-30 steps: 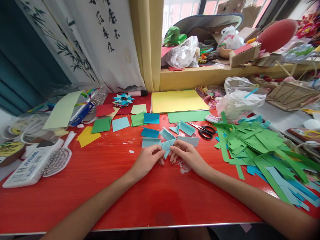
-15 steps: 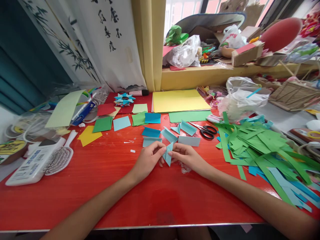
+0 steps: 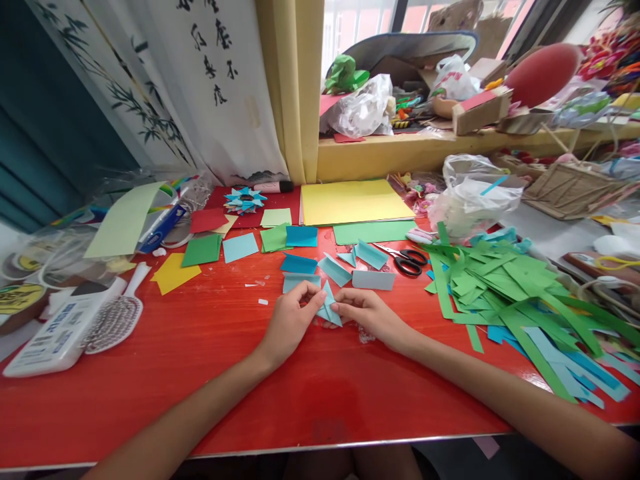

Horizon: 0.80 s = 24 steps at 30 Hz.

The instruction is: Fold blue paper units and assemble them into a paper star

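Note:
Between my fingertips is a light blue folded paper piece (image 3: 329, 308), triangular with a point toward the top. My left hand (image 3: 294, 319) pinches its left side between thumb and fingers. On its right side, my right hand (image 3: 371, 315) grips it the same way; some fingers of both hands are hidden behind the paper. Just beyond the hands lie creased blue sheets (image 3: 300, 264), a creased pale blue sheet (image 3: 334, 270), a grey-blue folded sheet (image 3: 373, 280) and a small folded blue piece (image 3: 349, 257). Black-handled scissors (image 3: 409, 261) rest to the right of these.
On the right is a heap of green paper strips (image 3: 500, 287) with blue strips (image 3: 570, 363). A hairbrush (image 3: 117, 317) and white bottle (image 3: 60, 333) lie left. At the back are a yellow sheet (image 3: 355, 202), a blue paper star ring (image 3: 244, 200) and a plastic bag (image 3: 477, 203).
The folded paper has turned between my fingers, so its upper point now leans left and a broader face shows. Both hands still hold it; the whole view has shifted slightly.

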Each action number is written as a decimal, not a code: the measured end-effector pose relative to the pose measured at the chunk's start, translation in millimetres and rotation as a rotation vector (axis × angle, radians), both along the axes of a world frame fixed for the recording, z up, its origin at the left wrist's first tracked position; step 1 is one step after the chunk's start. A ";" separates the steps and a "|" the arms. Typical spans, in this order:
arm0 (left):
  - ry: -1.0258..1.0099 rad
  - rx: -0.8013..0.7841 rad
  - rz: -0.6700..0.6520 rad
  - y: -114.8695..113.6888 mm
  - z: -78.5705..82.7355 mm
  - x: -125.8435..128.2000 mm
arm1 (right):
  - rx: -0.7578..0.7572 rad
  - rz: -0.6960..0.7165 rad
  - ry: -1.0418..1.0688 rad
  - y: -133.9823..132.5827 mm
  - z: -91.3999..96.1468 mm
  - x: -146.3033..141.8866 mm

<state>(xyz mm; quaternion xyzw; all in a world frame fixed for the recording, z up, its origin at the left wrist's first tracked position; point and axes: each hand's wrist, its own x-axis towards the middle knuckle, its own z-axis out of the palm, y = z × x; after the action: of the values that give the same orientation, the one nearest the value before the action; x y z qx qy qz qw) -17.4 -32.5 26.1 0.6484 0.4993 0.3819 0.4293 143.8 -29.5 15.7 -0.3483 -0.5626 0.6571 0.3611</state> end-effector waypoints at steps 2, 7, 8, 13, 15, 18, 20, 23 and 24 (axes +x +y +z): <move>0.033 0.005 -0.016 -0.2 -2.1 -0.3 | -0.011 -0.007 0.014 -0.7 -0.5 -0.2; 0.231 0.322 -0.020 -0.1 -4.6 -3.0 | -0.076 0.000 0.041 0.7 -2.8 0.6; 0.300 0.451 -0.062 0.8 -3.9 -4.5 | -0.075 -0.017 0.033 1.1 -3.2 0.7; 0.587 0.843 -0.371 9.5 -0.4 -12.2 | -0.058 -0.068 0.039 1.5 -3.6 1.6; 0.595 0.840 -0.376 11.7 -3.0 -12.9 | -0.017 -0.091 0.017 0.5 -2.9 2.4; 0.509 0.780 -0.334 11.1 -10.9 -12.1 | 0.061 -0.113 -0.042 -2.1 -1.4 3.6; 0.463 0.696 -0.288 8.7 -14.9 -11.3 | 0.100 -0.108 -0.084 -4.2 -0.1 3.8; 0.454 0.506 -0.168 4.4 -13.4 -10.0 | 0.176 -0.140 -0.154 -6.7 1.2 3.1; 0.437 0.437 -0.131 3.1 -10.9 -9.3 | 0.197 -0.160 -0.171 -7.0 1.2 2.7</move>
<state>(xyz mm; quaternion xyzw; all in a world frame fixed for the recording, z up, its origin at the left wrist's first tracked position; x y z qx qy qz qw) -26.7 -29.4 15.2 0.8227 0.4432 0.3034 0.1862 146.6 -36.6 16.9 -0.4097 -0.6236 0.5356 0.3954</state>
